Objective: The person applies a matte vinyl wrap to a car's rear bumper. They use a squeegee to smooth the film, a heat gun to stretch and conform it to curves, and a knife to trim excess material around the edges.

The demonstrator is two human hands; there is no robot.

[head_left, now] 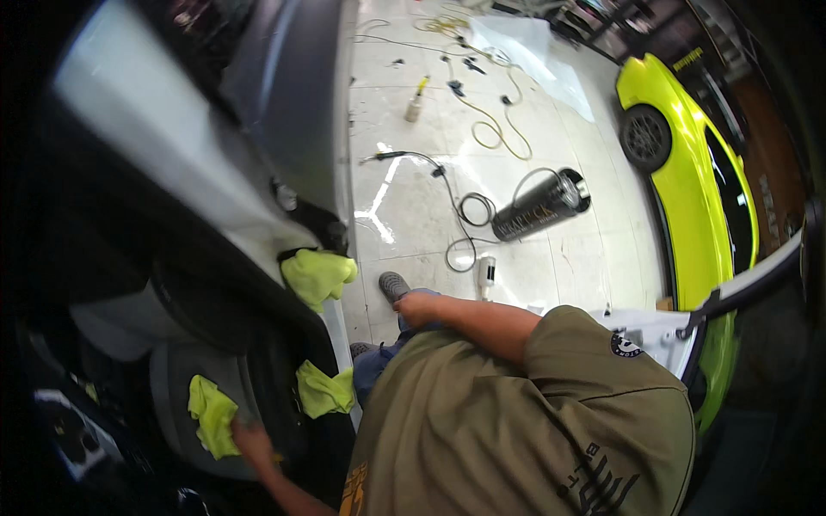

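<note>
L. hand [252, 442] touches edge of yel.-grn. cloth [211, 415]; fingers blurred & partly hidden, so spread & grip can't tell. Cloth lies mid-cushion on grey car seat [169, 391], extending twd. cushion's lower edge. R. hand [416, 308] nr. knee, fingers apparently curled; how tightly, or on what, can't tell. 2nd cloth [327, 390] & 3rd cloth [320, 277] along inner edge of white door sill [337, 337].

The left hand [252, 443] is blurred, its hold on the yellow-green cloth [212, 414] unclear
</note>
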